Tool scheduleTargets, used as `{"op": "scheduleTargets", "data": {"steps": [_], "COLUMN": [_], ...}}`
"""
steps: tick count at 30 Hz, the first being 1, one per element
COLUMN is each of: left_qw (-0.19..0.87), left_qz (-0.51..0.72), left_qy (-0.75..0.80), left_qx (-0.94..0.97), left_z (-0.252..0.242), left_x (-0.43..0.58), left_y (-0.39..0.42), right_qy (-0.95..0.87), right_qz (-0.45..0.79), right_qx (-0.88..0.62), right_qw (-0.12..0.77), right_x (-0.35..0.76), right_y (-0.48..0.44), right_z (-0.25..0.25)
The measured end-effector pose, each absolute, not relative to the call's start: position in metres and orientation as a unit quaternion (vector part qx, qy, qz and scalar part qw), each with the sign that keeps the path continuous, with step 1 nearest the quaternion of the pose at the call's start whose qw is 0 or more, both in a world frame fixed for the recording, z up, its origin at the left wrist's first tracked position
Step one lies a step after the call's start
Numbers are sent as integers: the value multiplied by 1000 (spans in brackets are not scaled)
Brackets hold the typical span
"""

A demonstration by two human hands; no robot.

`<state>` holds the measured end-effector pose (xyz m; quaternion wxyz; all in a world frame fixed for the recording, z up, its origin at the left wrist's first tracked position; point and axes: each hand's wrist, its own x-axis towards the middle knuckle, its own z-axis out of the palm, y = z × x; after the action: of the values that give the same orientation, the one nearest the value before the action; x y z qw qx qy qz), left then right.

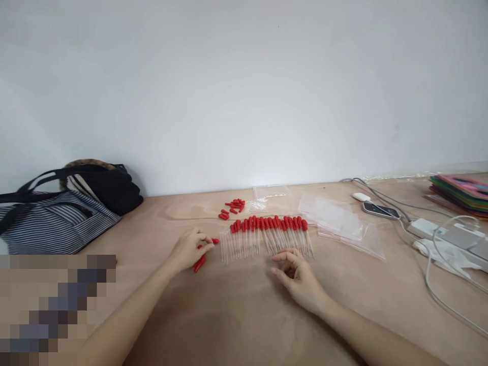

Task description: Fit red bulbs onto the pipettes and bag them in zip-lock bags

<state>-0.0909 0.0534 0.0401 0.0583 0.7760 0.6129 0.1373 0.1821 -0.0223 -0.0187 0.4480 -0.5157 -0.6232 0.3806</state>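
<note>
A row of several clear droppers with red rubber caps (267, 235) lies across the middle of the wooden table (244, 315). My left hand (189, 248) rests at the row's left end, its fingers pinched on a red cap (215, 241), with more red caps (199, 263) under its palm. My right hand (296, 277) rests on the table just in front of the row's right part, fingers loosely curled and apart, holding nothing. A small pile of loose red caps (232, 206) lies behind the row.
Clear zip bags (335, 218) lie behind and right of the droppers. A striped bag and a black bag (61, 213) stand at the left. A phone (379, 209), chargers with white cables (442, 239) and stacked coloured folders (463, 193) fill the right side. A white wall backs the table.
</note>
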Motion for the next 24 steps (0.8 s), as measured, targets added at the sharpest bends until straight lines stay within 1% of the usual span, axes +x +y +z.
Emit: {"op": "scheduleTargets", "data": {"steps": [5,10,19,24], "left_qw": [95,79,94,96], "left_qz": [87,53,44,54], "left_qy": [703,721,735,739], "left_qx": [699,687,670,664], "left_z": [38,41,39,46], "left_x": [-58,-43,-39,-42], "left_y": [43,45,50,51], "right_qy": [-628,-630,-628,-623], "right_qz": [377,369,369,374], "right_qx": [-521,-520,-517,-517], "right_qw": [437,444,450,452], "right_x": [183,183,181,182], "right_y": [-22,-21,-22,-21], "right_z": [-20,-23,-20,-22]}}
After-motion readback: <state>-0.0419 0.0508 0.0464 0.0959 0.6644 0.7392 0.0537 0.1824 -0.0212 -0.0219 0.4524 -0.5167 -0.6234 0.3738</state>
